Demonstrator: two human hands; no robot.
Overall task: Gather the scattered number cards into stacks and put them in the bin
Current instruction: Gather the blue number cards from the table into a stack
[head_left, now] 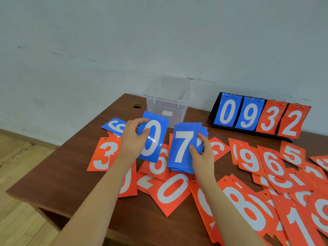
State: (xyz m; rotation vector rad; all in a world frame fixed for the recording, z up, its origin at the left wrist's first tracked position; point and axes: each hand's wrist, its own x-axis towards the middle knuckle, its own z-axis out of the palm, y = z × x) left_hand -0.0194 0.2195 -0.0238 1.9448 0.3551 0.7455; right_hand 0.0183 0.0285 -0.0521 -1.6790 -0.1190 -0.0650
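My left hand (pixel 134 139) holds a single blue card showing 0 (pixel 154 139) lifted above the table. My right hand (pixel 203 155) grips a stack of blue cards with a 7 on top (pixel 183 148), right beside the 0 card. Another blue card showing 6 (pixel 114 127) lies flat behind my left hand. Several orange number cards (pixel 170 192) lie scattered over the brown table (pixel 67 171), most of them to the right. The clear plastic bin (pixel 167 102) stands at the back of the table, just beyond both hands.
A flip scoreboard (pixel 259 116) reading 0 9 3 2 stands at the back right against the wall. A round cable hole (pixel 137 105) sits left of the bin. The table's left edge drops to a wooden floor (pixel 21 174).
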